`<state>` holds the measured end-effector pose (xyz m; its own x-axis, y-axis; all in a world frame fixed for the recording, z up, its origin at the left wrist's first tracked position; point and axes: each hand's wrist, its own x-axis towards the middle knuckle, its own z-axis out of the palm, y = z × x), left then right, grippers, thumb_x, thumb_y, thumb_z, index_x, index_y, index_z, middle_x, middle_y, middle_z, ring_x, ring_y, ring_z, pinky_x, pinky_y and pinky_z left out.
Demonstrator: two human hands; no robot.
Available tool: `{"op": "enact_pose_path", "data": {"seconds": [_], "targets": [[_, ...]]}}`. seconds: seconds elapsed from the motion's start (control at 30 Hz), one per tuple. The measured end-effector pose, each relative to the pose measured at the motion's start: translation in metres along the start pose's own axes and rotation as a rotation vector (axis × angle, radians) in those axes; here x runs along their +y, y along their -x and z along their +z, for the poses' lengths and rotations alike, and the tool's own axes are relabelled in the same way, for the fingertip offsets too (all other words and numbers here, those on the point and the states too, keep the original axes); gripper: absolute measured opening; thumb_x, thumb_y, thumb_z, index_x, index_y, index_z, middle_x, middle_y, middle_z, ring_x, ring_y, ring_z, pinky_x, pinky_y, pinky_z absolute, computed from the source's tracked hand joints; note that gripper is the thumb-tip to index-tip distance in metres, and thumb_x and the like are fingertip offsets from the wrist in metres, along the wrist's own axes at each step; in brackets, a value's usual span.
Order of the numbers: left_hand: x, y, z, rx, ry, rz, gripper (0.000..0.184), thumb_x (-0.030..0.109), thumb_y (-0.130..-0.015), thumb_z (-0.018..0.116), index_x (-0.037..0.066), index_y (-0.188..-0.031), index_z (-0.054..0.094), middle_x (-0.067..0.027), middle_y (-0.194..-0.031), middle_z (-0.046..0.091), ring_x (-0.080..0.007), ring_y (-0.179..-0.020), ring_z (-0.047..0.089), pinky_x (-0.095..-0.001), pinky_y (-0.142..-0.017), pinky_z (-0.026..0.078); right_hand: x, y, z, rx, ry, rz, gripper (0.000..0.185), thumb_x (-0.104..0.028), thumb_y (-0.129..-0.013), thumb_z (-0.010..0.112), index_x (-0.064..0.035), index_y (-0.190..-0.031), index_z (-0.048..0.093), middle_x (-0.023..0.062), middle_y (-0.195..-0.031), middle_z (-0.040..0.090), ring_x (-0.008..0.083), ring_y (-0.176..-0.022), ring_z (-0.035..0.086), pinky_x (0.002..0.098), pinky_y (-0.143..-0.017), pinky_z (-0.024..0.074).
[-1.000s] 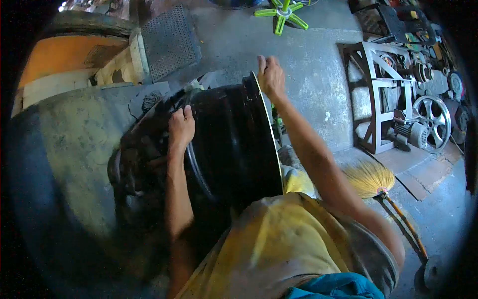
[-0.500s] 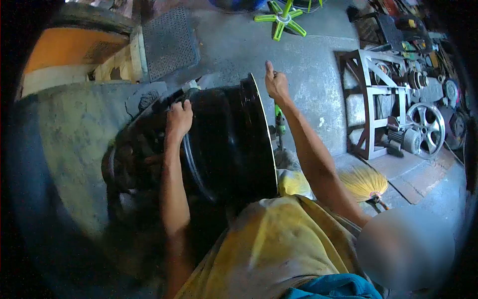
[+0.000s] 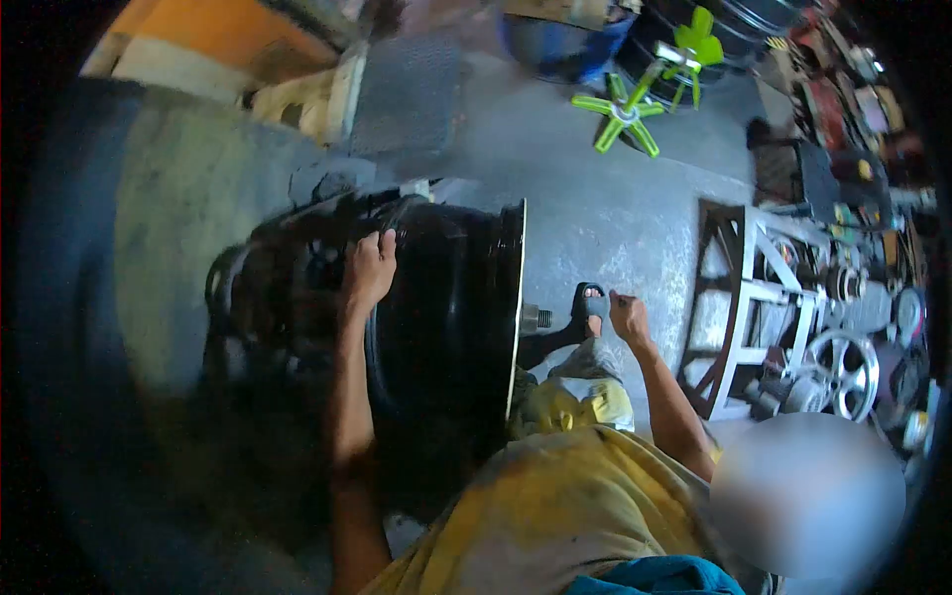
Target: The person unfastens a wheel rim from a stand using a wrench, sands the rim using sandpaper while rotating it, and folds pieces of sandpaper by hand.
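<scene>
The black cylinder (image 3: 451, 307) lies before the person (image 3: 555, 506), and beyond its right end a blue drum (image 3: 563, 52) shows more than before, a brown board (image 3: 560, 12) across its top and its contents hidden. The left hand (image 3: 371, 268) curls at the cylinder's left end, whether gripping I cannot tell. The right hand (image 3: 629, 317), loosely closed, has moved farther from the cylinder's right edge, where a threaded shaft end (image 3: 543, 318) juts out.
</scene>
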<state>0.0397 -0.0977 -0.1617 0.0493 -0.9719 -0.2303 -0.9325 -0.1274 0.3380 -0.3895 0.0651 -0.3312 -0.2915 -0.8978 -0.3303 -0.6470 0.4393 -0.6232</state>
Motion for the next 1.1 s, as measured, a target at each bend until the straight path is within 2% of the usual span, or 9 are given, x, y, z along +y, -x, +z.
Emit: {"op": "enact_pose_path", "data": {"seconds": [0.13, 0.17, 0.27, 0.6, 0.67, 0.7, 0.73, 0.8, 1.1], "targets": [[-0.008, 0.04, -0.005, 0.153, 0.046, -0.07, 0.054, 0.045, -0.098, 0.044, -0.006, -0.093, 0.065, -0.0302, -0.094, 0.063, -0.0459, -0.094, 0.059, -0.0492, -0.081, 0.046, -0.021, -0.008, -0.041, -0.162, -0.029, -0.078, 0.041, -0.028, -0.094, 0.055, 0.0057, -0.071, 0.058, 0.0282, -0.062, 0.047, 0.0427, -0.054, 0.045, 0.0436, -0.053, 0.0386], [-0.003, 0.052, -0.012, 0.181, 0.118, -0.084, 0.055, 0.045, -0.098, 0.044, -0.005, -0.088, 0.064, -0.0304, -0.089, 0.062, -0.0455, -0.09, 0.059, -0.0488, -0.077, 0.045, 0.003, -0.024, -0.033, -0.17, -0.046, -0.108, 0.043, -0.028, -0.095, 0.056, 0.0051, -0.068, 0.052, 0.0195, -0.055, 0.036, 0.023, -0.05, 0.031, 0.0394, -0.05, 0.0333], [0.009, 0.083, -0.02, 0.334, 0.251, -0.184, 0.058, 0.046, -0.1, 0.041, -0.004, -0.078, 0.062, -0.0306, -0.079, 0.057, -0.0455, -0.083, 0.057, -0.0481, -0.069, 0.041, -0.038, -0.043, -0.078, -0.214, -0.157, -0.211, 0.046, -0.029, -0.096, 0.055, 0.0032, -0.065, 0.046, 0.01, -0.056, 0.028, 0.0125, -0.057, 0.027, 0.0367, -0.049, 0.0292], [0.074, 0.148, 0.001, 1.161, 0.17, -0.052, 0.017, 0.019, -0.094, 0.057, 0.003, -0.087, 0.059, -0.0142, -0.07, 0.058, -0.0306, -0.068, 0.059, -0.0388, -0.065, 0.048, -0.189, -0.038, -0.217, -0.366, -0.297, -0.887, 0.04, -0.018, -0.096, 0.055, 0.0011, -0.062, 0.043, 0.0065, -0.052, 0.035, 0.0134, -0.05, 0.028, 0.0338, -0.047, 0.0269], [0.149, 0.183, -0.002, 0.708, 0.629, -0.22, 0.02, 0.022, -0.095, 0.057, 0.003, -0.087, 0.061, -0.0098, -0.068, 0.06, -0.0253, -0.064, 0.059, -0.0361, -0.062, 0.047, -0.226, 0.001, -0.247, -0.414, -0.299, -0.988, 0.038, -0.015, -0.094, 0.056, 0.0007, -0.061, 0.043, 0.0077, -0.052, 0.037, 0.0159, -0.048, 0.032, 0.0341, -0.048, 0.0283], [0.166, 0.188, 0.016, 0.831, 0.647, 0.284, 0.024, 0.025, -0.096, 0.056, 0.004, -0.089, 0.064, -0.0079, -0.067, 0.062, -0.0202, -0.065, 0.059, -0.0343, -0.063, 0.048, -0.238, 0.012, -0.254, -0.435, -0.305, -1.063, 0.037, -0.013, -0.092, 0.057, 0.0003, -0.06, 0.044, 0.0089, -0.053, 0.039, 0.0183, -0.046, 0.036, 0.0344, -0.048, 0.0297], [0.182, 0.174, 0.074, 0.306, 1.156, -0.244, 0.023, 0.025, -0.096, 0.055, 0.003, -0.096, 0.065, -0.0081, -0.072, 0.064, -0.0192, -0.067, 0.061, -0.0337, -0.065, 0.05, -0.242, 0.01, -0.254, -0.436, -0.289, -1.359, 0.03, -0.006, -0.091, 0.052, -0.0001, -0.061, 0.047, 0.0084, -0.055, 0.038, 0.0229, -0.048, 0.038, 0.0342, -0.048, 0.0293], [0.238, 0.184, 0.098, -0.088, 1.545, -0.077, 0.023, 0.025, -0.095, 0.055, 0.004, -0.094, 0.064, -0.0079, -0.072, 0.063, -0.0188, -0.067, 0.06, -0.0332, -0.064, 0.049, -0.255, 0.017, -0.267, -0.557, -0.297, -1.639, 0.017, -0.005, -0.08, 0.064, -0.0036, -0.064, 0.058, 0.0089, -0.06, 0.054, 0.0287, -0.051, 0.052, 0.0354, -0.048, 0.0401], [0.265, 0.237, 0.107, 0.043, 1.944, -0.072, 0.021, 0.026, -0.095, 0.054, 0.007, -0.087, 0.058, -0.0072, -0.071, 0.059, -0.017, -0.067, 0.056, -0.0309, -0.062, 0.048, -0.296, 0.093, -0.254, -1.013, -0.521, -2.165, 0.028, -0.021, -0.068, 0.081, -0.0097, -0.091, 0.069, 0.007, -0.085, 0.067, 0.0277, -0.079, 0.068, 0.0398, -0.075, 0.0567]]}}
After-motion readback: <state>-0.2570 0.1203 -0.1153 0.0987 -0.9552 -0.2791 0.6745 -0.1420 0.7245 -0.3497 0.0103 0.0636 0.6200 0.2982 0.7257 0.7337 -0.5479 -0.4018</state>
